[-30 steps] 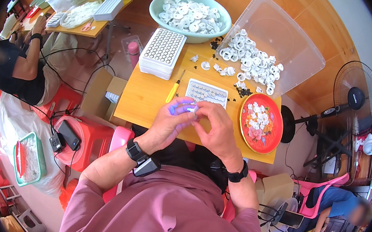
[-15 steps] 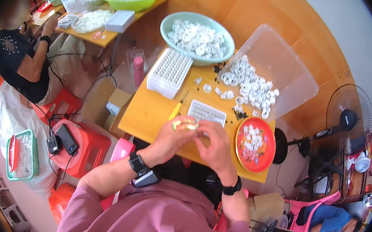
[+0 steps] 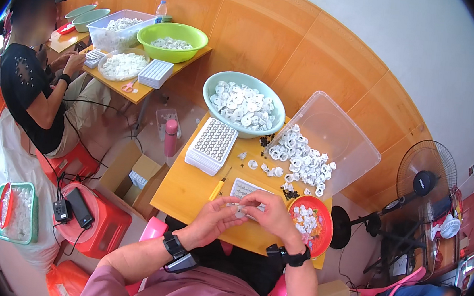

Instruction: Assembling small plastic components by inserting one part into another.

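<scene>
Wall: orange-brown panels, with a pale surface above them.
Desk: yellowish wood, in front of the person and crowded with small parts.
Left hand: fingers bent and partly spread, thumb and fingertips brought together at a small white piece.
Right hand: fingers curled inward, fingertips pinched at the same piece, just beside the left ones; which hand grips it more firmly I cannot tell.
White piece: between the two hands' fingertips, near the shallow tray; its exact shape is too small to tell.
Shallow tray: white, on the desk, partly hidden by the right hand.
Screwdriver: yellow handle, lying left of the shallow tray.
Tray stack: white, with rows of round spots on top, near the desk's left edge.
Basin: pale blue-green, heaped with white parts, behind the stack.
Clear tub: tipped on its side, ring-shaped white parts spilling from it.
Black bits: scattered just beside those parts.
Red plate: round, holding little white pieces, right of the right hand.
</scene>
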Demonstrator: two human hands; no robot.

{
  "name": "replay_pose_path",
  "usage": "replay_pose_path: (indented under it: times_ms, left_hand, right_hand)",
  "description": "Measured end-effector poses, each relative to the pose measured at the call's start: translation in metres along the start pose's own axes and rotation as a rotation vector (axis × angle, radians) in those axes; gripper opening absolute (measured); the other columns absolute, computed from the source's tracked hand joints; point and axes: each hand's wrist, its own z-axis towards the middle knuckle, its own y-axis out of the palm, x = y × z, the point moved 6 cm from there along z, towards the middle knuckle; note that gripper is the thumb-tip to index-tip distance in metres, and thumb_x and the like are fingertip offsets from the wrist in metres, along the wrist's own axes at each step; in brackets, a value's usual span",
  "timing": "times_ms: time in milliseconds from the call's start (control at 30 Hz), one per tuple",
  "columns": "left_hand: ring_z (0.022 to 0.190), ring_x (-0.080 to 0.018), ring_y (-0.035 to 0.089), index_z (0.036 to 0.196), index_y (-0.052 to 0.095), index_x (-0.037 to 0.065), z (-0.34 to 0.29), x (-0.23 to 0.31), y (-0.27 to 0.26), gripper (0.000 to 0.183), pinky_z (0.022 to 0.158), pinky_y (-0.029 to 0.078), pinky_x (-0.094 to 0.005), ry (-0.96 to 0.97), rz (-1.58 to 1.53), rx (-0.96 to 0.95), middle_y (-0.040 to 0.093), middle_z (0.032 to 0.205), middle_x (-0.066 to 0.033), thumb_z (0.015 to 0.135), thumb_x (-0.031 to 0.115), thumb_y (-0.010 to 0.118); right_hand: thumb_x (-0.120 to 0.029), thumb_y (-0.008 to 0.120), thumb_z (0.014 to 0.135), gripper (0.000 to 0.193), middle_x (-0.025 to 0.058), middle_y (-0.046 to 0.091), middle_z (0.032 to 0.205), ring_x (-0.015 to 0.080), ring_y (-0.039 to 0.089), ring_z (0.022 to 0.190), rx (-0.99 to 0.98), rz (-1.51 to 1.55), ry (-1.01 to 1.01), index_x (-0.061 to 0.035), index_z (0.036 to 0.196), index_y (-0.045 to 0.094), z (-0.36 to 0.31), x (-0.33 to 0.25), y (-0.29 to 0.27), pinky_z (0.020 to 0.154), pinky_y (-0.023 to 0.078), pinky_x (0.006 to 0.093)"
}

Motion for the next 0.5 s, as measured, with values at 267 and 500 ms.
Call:
replay_pose_path:
  times_ms: [267,500]
  left_hand:
    - [0.102,-0.0234,0.068,0.126,0.051,0.002,0.005,-0.002,-0.008,0.031,0.092,0.054,-0.0339,-0.046,-0.072,0.073,0.064,0.119,-0.0153,0.101,0.019,0.057]
    - [0.094,-0.0204,0.068,0.12,0.056,0.005,0.005,-0.009,-0.011,0.025,0.085,0.052,-0.0309,-0.081,-0.014,0.043,0.067,0.11,-0.0124,0.102,0.022,0.056]
  right_hand:
    - [0.001,0.062,0.086,0.024,0.0052,0.07,0.093,0.0112,0.066,0.077,0.493,0.254,-0.115,0.0015,0.11,0.065,0.067,0.001,-0.086,0.07,0.053,0.0256]
    - [-0.003,0.062,0.08,0.027,0.0159,0.071,0.096,0.0289,0.069,0.08,0.256,-0.368,0.129,-0.0013,0.106,0.068,0.104,0.065,-0.069,0.075,0.054,0.0365]
